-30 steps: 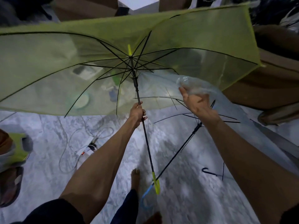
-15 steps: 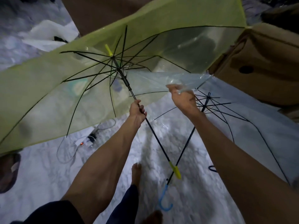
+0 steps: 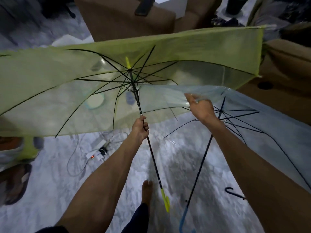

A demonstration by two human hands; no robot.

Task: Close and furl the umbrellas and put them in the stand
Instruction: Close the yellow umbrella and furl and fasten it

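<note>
Head view, green umbrella (image 3: 50, 98): fully open, above the left hand (image 3: 140, 127); light, ribs look stiff.
Left hand: fist round its thin shaft (image 3: 152, 153), under the slider (image 3: 136, 96).
Right hand (image 3: 201, 109): pinching the floppy, likely slick edge of the clear umbrella (image 3: 252, 98).

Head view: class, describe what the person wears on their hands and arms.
The left hand and right hand wear no gloves; no watch or band shows at either wrist. The left arm is uncovered up to a dark sleeve at the frame's bottom edge; the right arm shows no sleeve in view.
</note>
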